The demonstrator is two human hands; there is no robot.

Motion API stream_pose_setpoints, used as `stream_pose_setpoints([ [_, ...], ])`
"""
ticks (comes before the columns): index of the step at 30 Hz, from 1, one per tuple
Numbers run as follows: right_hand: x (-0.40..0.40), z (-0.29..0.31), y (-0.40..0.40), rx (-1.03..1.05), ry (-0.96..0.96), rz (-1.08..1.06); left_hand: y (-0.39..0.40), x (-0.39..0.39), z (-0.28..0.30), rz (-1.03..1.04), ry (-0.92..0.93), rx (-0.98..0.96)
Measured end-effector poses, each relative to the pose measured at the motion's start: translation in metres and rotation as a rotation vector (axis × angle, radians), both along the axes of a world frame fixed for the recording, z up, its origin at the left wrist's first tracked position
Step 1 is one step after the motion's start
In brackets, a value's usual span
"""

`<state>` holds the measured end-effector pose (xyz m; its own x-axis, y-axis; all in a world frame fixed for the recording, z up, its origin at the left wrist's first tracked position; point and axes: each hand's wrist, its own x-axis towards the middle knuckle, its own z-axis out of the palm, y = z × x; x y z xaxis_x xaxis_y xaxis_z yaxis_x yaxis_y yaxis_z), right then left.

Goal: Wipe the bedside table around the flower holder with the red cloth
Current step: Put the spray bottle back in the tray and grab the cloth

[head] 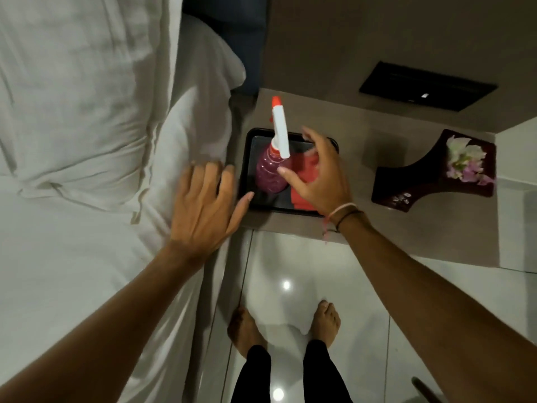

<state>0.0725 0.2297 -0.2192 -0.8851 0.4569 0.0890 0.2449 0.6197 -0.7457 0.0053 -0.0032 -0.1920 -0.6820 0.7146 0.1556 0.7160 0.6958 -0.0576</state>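
A folded red cloth (303, 196) lies in a black tray (247, 158) on the beige bedside table (357, 175), partly hidden by my right hand (318, 175). That hand hovers over the cloth with fingers spread and holds nothing. A purple spray bottle (268, 173) with a white and red trigger stands in the tray left of the cloth. My left hand (205, 206) is open beside the tray's left edge, over the edge of the bed. The dark flower holder (418, 175) with pale pink and white flowers (465, 161) stands at the table's right.
A white bed with pillows (87, 141) fills the left side. A black panel (427, 85) is set in the wall behind the table. Glossy white floor tiles (363, 286) lie below, with my bare feet (282, 324) on them.
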Motion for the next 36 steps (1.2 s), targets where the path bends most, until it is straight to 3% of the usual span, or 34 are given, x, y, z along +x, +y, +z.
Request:
stream_pose_setpoints([
  [4,0.058,-0.026,0.03,-0.124,-0.062,-0.196,0.044,0.03,-0.015,-0.056,-0.464,0.067],
  [7,0.071,-0.048,0.046,-0.354,-0.104,-0.467,0.088,0.048,-0.032,0.045,-0.895,0.148],
  [11,0.062,-0.073,0.061,-0.576,-0.191,-0.649,0.143,0.06,-0.051,0.251,-1.096,0.257],
  [15,0.051,-0.086,0.068,-0.616,-0.27,-0.592,0.17,0.063,-0.066,0.407,-1.121,0.281],
  [17,0.049,-0.087,0.067,-0.542,-0.272,-0.612,0.174,0.063,-0.072,0.464,-1.094,0.313],
  [24,0.047,-0.083,0.046,-0.337,-0.258,-0.56,0.17,0.063,-0.077,0.414,-1.05,0.278],
  [31,0.057,-0.058,0.044,-0.689,-0.088,-0.484,0.157,0.065,-0.064,0.246,-1.044,0.247],
  [36,0.106,-0.035,0.041,-1.229,0.055,-0.655,0.146,0.075,-0.04,0.09,-0.784,0.231],
])
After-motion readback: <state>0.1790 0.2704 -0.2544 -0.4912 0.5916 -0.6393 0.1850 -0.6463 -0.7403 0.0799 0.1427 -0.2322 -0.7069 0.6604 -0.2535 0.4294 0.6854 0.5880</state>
